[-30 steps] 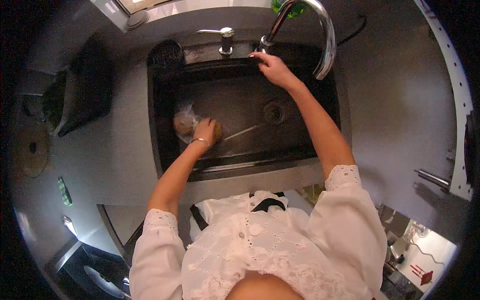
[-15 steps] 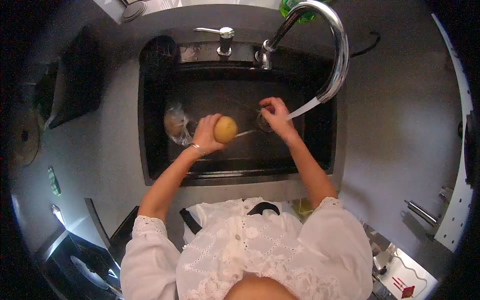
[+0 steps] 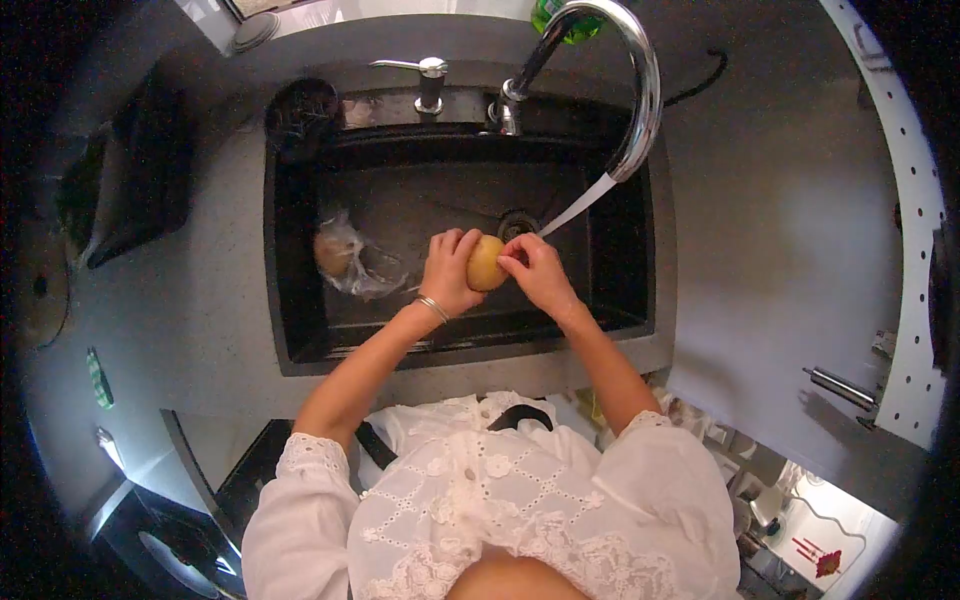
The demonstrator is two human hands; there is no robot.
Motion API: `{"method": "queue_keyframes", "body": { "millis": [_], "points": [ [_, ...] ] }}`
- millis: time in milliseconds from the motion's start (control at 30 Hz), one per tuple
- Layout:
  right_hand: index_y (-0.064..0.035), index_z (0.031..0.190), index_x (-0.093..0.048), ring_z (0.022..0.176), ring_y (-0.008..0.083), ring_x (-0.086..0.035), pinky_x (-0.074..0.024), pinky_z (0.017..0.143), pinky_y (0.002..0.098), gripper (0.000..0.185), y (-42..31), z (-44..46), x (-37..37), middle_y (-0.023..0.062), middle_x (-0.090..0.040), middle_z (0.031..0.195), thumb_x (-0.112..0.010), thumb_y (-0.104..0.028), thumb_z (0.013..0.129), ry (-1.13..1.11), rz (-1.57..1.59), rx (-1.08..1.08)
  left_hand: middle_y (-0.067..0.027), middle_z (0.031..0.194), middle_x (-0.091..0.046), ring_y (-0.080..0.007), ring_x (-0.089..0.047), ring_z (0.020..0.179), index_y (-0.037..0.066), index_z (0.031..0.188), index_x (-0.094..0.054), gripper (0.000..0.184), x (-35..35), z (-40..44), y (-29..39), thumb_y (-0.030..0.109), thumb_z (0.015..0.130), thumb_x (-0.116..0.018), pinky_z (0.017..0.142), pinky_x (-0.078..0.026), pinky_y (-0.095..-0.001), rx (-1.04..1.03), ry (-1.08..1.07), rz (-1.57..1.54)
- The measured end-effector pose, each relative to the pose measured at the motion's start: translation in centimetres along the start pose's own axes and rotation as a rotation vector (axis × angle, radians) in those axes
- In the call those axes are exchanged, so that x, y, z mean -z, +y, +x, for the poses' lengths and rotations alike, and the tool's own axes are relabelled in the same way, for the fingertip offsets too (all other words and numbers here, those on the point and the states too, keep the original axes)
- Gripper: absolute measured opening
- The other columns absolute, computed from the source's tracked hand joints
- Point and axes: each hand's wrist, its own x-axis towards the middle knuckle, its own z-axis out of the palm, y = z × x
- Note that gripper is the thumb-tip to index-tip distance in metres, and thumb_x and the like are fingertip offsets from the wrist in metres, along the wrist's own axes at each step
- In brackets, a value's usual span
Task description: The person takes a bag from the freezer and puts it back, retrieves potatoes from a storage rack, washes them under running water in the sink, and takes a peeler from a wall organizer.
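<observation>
My left hand [image 3: 453, 272] is wrapped around a round, yellow-brown potato [image 3: 486, 264], held above the sink floor. My right hand [image 3: 537, 268] meets the potato's right side, its thumb and forefinger pinched together at the skin. Whether anything small sits between those fingertips I cannot make out. Just beyond both hands lies the drain [image 3: 518, 226], partly covered. Water [image 3: 580, 204] streams from the tap at a slant, passing close behind my right hand. To the left, a clear plastic bag [image 3: 375, 272] with a brownish round item [image 3: 335, 254] in it rests in the sink.
The black sink [image 3: 460, 345] is set in a grey counter [image 3: 225, 300]. A tall curved chrome tap [image 3: 648, 90] arches over its right side. Behind the sink stand a soap dispenser [image 3: 430, 85], a dark round holder [image 3: 302, 112] and a green bottle [image 3: 570, 20].
My right hand has come from the drain to the potato's side. My left hand has carried the potato rightward, and the whole view has shifted slightly.
</observation>
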Motion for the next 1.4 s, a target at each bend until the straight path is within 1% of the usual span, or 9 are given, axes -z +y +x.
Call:
{"method": "queue_keyframes", "body": {
  "millis": [333, 500, 600, 733, 800, 933, 1000, 1133, 1400],
  "points": [
    [-0.0007, 0.079, -0.053, 0.067, 0.0190, -0.051, -0.0419, 0.060, 0.0289, 0.012, -0.6, -2.4, 0.9, 0.0094, -0.052, 0.077, -0.061, -0.008, 0.075, -0.389, -0.052, 0.174, -0.0139, 0.107, -0.043, -0.0348, -0.040, 0.102, 0.009, 0.118, -0.039, 0.090, -2.7, 0.4, -2.0, 0.020, 0.039, -0.080, 0.091, -0.034, -0.0406, 0.216, -0.005, -0.188],
    [-0.0016, 0.082, -0.057, 0.074, 0.0174, -0.058, -0.0462, 0.067, 0.0295, 0.013, 3.4, -3.6, 2.2, 0.0100, -0.060, 0.078, -0.062, -0.008, 0.073, -0.395, 0.048, -0.130, -0.0129, 0.111, -0.044, -0.0322, -0.044, 0.103, 0.009, 0.121, -0.035, 0.095, -2.8, 1.0, -3.0, 0.026, 0.040, -0.083, 0.091, -0.035, -0.0391, 0.168, -0.087, -0.259],
    [-0.0037, 0.089, -0.059, 0.077, 0.0189, -0.060, -0.0466, 0.068, 0.0303, 0.016, 3.4, -4.0, 3.7, 0.0102, -0.063, 0.081, -0.061, -0.011, 0.076, -0.326, 0.008, -0.307, -0.0106, 0.118, -0.045, -0.0317, -0.045, 0.105, 0.012, 0.123, -0.035, 0.084, -2.9, 1.8, -2.4, 0.028, 0.055, -0.080, 0.087, -0.043, -0.0394, 0.557, -0.410, -0.972],
    [-0.0037, 0.097, -0.058, 0.094, 0.0223, -0.057, -0.0439, 0.079, 0.0317, 0.020, 5.0, -3.2, 4.9, 0.0121, -0.060, 0.102, -0.058, -0.013, 0.080, 0.044, -0.233, 0.008, -0.0093, 0.111, -0.049, -0.0307, -0.050, 0.098, 0.014, 0.122, -0.040, 0.065, -3.6, 3.2, -0.3, 0.049, 0.073, -0.063, 0.078, -0.048, -0.0384, 0.946, -0.571, -1.649],
    [-0.0005, 0.106, -0.054, 0.105, 0.0248, -0.052, -0.0398, 0.088, 0.0311, 0.026, 4.0, -2.8, 5.2, 0.0134, -0.055, 0.112, -0.055, -0.012, 0.082, 0.128, 0.001, -0.111, -0.0111, 0.107, -0.051, -0.0294, -0.051, 0.097, 0.013, 0.119, -0.044, 0.066, -5.5, 4.8, -1.0, 0.061, 0.075, -0.053, 0.073, -0.049, -0.0377, 1.044, -0.758, -1.828],
    [-0.0004, 0.115, -0.049, 0.108, 0.0306, -0.049, -0.0383, 0.090, 0.0329, 0.032, 1.5, -0.4, 2.2, 0.0151, -0.052, 0.116, -0.051, -0.015, 0.086, 0.317, -0.060, 0.113, -0.0082, 0.105, -0.055, -0.0267, -0.053, 0.094, 0.015, 0.114, -0.050, 0.063, -8.4, 6.6, -0.5, 0.067, 0.078, -0.040, 0.074, -0.048, -0.0380, 1.047, -0.763, -1.762],
    [-0.0018, 0.121, -0.045, 0.116, 0.0253, -0.044, -0.0332, 0.095, 0.0299, 0.038, 3.6, 1.0, 0.7, 0.0142, -0.047, 0.123, -0.047, -0.023, 0.089, 0.277, -0.610, 0.172, -0.0093, 0.106, -0.055, -0.0239, -0.053, 0.093, 0.015, 0.114, -0.049, 0.063, -8.8, 6.5, 1.0, 0.067, 0.079, -0.039, 0.071, -0.048, -0.0371, 1.064, -0.658, -1.727],
    [-0.0017, 0.121, -0.044, 0.102, 0.0204, -0.050, -0.0389, 0.087, 0.0321, 0.056, 5.7, 3.7, -0.4, 0.0102, -0.051, 0.113, -0.052, -0.044, 0.085, 0.310, 0.656, -0.493, -0.0115, 0.115, -0.053, -0.0252, -0.052, 0.102, 0.008, 0.124, -0.042, 0.067, -7.9, 5.2, 2.1, 0.060, 0.082, -0.037, 0.084, -0.042, -0.0380, 0.607, -0.319, -0.960],
    [-0.0067, 0.107, -0.052, 0.093, 0.0217, -0.056, -0.0458, 0.081, 0.0361, 0.037, 8.8, 3.1, -3.6, 0.0077, -0.056, 0.105, -0.057, -0.034, 0.082, 0.050, 1.134, -0.938, -0.0219, 0.107, -0.055, -0.0374, -0.051, 0.100, 0.005, 0.111, -0.053, 0.033, -5.9, 1.0, -4.7, 0.023, 0.086, -0.042, 0.086, -0.041, -0.0415, 0.353, -0.184, -0.471]
  ]
}}
